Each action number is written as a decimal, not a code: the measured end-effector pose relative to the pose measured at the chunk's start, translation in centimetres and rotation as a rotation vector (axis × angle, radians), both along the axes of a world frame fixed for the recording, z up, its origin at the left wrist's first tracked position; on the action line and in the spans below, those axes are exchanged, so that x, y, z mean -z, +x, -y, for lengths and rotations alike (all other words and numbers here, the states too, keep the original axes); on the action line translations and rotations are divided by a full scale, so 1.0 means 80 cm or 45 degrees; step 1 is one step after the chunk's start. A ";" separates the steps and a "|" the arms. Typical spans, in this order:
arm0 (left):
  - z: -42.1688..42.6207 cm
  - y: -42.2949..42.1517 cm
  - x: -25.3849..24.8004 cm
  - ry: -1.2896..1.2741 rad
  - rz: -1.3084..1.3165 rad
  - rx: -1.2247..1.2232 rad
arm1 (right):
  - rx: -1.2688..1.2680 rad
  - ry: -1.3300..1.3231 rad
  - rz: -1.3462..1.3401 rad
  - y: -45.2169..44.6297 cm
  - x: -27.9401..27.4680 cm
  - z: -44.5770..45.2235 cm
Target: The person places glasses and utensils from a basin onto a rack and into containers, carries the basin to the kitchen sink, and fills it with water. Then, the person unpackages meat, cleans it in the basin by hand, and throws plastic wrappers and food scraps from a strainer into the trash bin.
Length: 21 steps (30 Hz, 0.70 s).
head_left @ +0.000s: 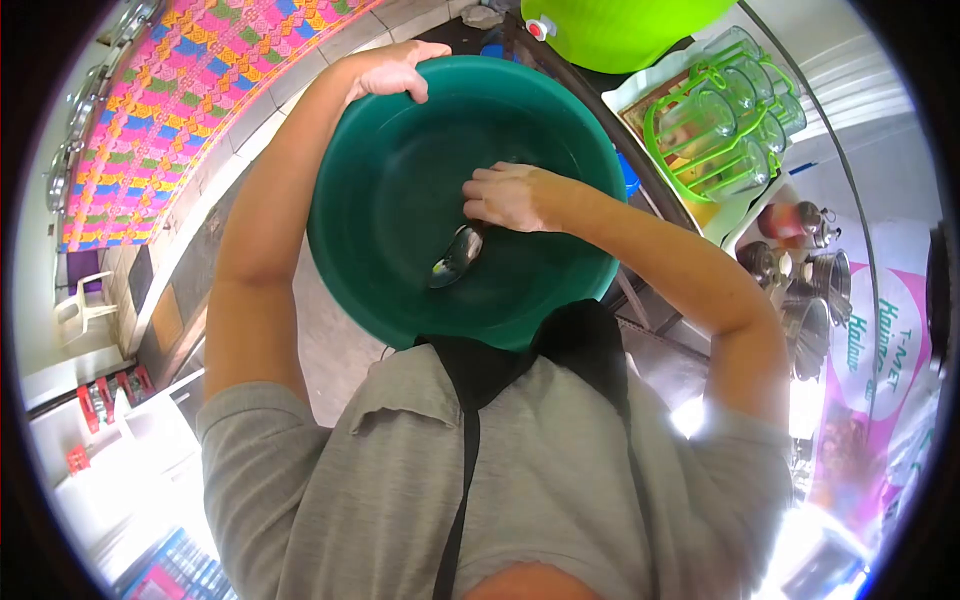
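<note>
A large round green basin (400, 290) stands tilted in front of my body. My left hand (397, 75) grips its upper left rim, with the thumb over the inner edge. Inside the basin, my right hand (512, 197) has its fingers curled around the end of a shiny metal spoon (458, 258). The spoon's rounded end points down and left, over the basin's inside. Part of the spoon's handle is hidden by the fingers.
At the upper right, a green rack (655, 135) holds several clear glass mugs (742, 165). A lime-green container (620, 30) with a tap is beside it. Metal cups with utensils (806, 325) stand at the right. Patterned cloth (200, 110) hangs at the upper left.
</note>
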State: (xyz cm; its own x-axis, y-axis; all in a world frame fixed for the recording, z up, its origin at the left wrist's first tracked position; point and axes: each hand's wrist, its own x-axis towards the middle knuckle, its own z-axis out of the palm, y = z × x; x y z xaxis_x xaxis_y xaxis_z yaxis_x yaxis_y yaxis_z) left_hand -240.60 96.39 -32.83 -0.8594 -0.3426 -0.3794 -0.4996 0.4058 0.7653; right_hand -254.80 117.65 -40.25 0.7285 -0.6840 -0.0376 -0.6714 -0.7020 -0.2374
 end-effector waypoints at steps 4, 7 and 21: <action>-0.001 0.004 -0.007 -0.005 0.034 0.020 | 0.165 0.290 0.087 0.012 -0.002 0.005; -0.004 0.008 -0.021 -0.004 0.086 0.060 | 0.221 0.387 0.241 0.022 -0.006 0.003; 0.022 0.018 0.010 -0.082 -0.103 0.191 | 0.298 0.263 0.326 0.053 -0.012 -0.031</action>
